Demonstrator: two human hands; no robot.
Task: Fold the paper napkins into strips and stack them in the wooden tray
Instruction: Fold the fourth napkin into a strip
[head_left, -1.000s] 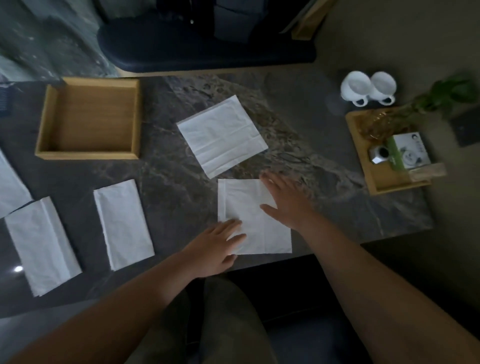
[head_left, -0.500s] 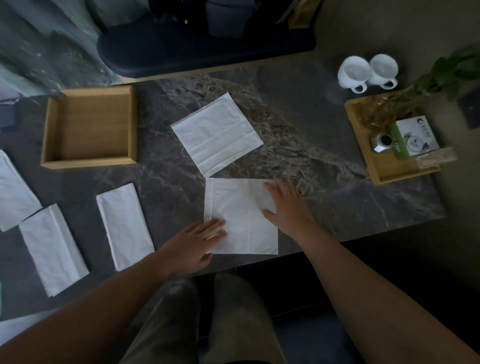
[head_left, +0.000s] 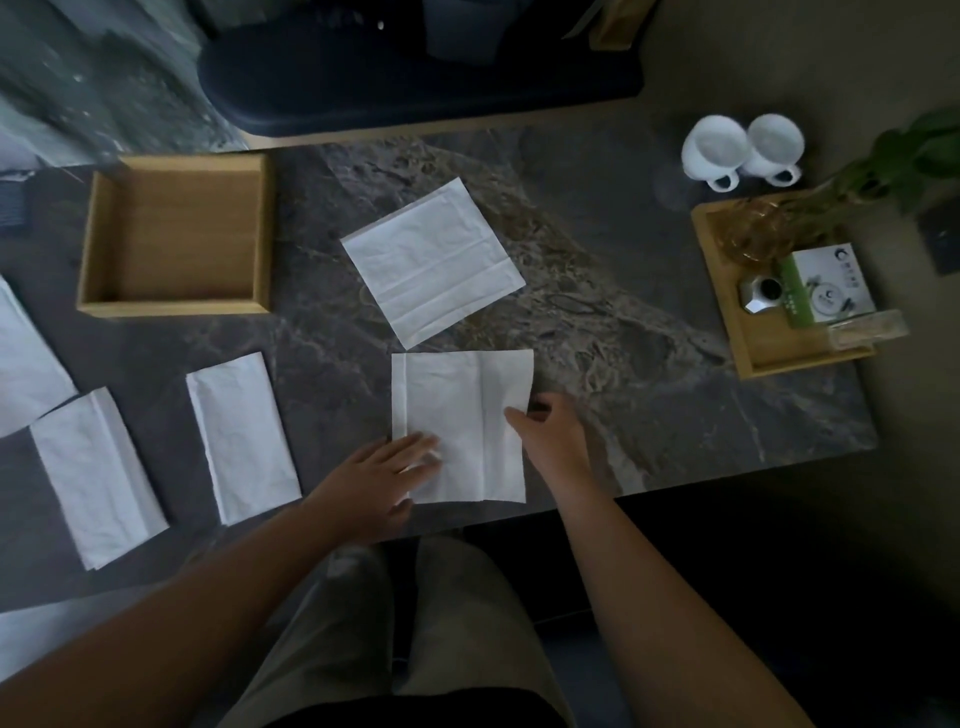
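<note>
Napkin (head_left: 460, 415) lies square to table edge (creases running front-to-back)

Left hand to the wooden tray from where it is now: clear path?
Probably yes. The left hand rests flat on the napkin; the wooden tray sits up-left, with only bare marble between them and one folded strip lying flat nearby.

Table (head_left: 597, 260): unfolded napkin (head_left: 460, 423) at 6 o'clock; second napkin (head_left: 432, 260) centre; wooden tray (head_left: 85, 249) at 10; folded strips (head_left: 241, 436) at 8; cups (head_left: 743, 148) at 2.
</note>
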